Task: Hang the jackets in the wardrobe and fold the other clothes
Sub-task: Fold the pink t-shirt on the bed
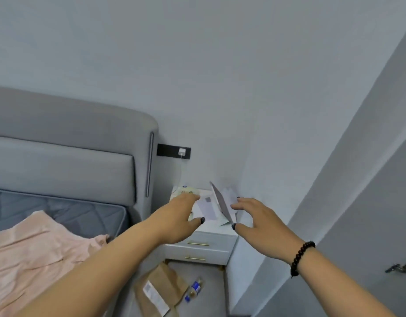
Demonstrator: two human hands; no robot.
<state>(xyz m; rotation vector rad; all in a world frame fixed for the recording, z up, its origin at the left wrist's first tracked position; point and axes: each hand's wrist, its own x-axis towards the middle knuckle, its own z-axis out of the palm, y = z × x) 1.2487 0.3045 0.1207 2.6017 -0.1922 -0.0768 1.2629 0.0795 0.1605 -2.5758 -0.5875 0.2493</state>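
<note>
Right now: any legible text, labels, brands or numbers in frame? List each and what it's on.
None can be read.
White label on the brown paper bag: print too blurred.
Blue label on the small bottle: too small.
Papers on the nightstand: markings blurred.
Round blue mark at the nightstand's back edge: illegible.

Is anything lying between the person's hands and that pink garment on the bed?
Nothing visible blocks it. The pink garment lies open on the bed, beside the left forearm. Both the left hand and right hand are stretched out open over the nightstand instead.
</note>
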